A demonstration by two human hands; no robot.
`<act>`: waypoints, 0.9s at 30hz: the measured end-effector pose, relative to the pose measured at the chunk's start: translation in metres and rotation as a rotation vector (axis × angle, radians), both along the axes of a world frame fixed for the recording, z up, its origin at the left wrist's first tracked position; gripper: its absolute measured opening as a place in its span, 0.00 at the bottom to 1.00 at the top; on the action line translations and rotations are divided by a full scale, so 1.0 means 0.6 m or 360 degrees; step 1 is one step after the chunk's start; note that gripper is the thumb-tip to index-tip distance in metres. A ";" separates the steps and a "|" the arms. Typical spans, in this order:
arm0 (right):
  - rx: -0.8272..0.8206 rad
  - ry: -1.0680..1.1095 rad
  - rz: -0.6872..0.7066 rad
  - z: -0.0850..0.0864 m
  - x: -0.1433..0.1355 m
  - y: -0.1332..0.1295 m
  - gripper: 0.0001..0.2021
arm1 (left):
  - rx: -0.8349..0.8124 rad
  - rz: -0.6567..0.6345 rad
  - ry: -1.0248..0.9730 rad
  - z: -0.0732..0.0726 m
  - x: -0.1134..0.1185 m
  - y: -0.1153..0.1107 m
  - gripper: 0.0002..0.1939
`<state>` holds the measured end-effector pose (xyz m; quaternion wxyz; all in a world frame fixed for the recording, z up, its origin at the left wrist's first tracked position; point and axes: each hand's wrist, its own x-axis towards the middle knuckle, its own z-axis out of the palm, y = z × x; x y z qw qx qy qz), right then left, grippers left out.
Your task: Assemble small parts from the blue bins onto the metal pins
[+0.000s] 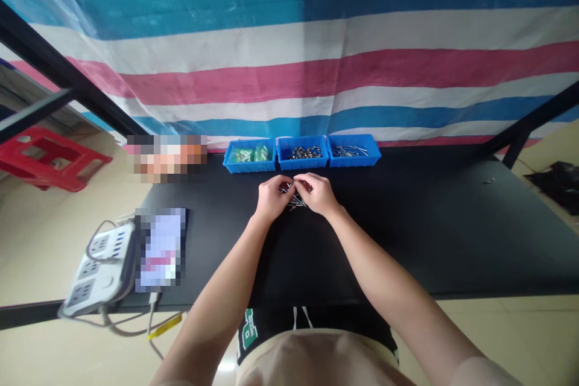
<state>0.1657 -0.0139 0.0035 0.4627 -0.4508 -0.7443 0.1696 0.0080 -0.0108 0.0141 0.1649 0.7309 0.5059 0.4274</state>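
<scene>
Beige shirt (pixel 325 359); shorts' (pixel 344 317) green lettering (pixel 249 333) unclear; left hand (pixel 272 198), right hand (pixel 320 194): grip closed on metal pins (pixel 297 200).

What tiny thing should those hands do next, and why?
Maybe ease the right hand slightly aside: it and the left hand close in around the thin metal pieces, hiding some. Whether the fingertips pinch one is too small to tell.
</scene>
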 end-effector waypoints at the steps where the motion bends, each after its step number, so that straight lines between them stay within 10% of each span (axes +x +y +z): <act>1: 0.0025 0.0018 0.0035 0.002 0.000 -0.001 0.11 | 0.0001 0.0002 0.0003 -0.001 -0.001 0.001 0.05; 17: 0.0198 0.0152 -0.0187 0.013 -0.008 0.016 0.14 | 0.0071 0.0140 -0.0125 -0.012 -0.010 0.016 0.18; 27: 0.0024 -0.0655 -0.0340 0.084 0.023 0.099 0.16 | 0.0073 0.0106 -0.0029 -0.018 -0.015 0.021 0.08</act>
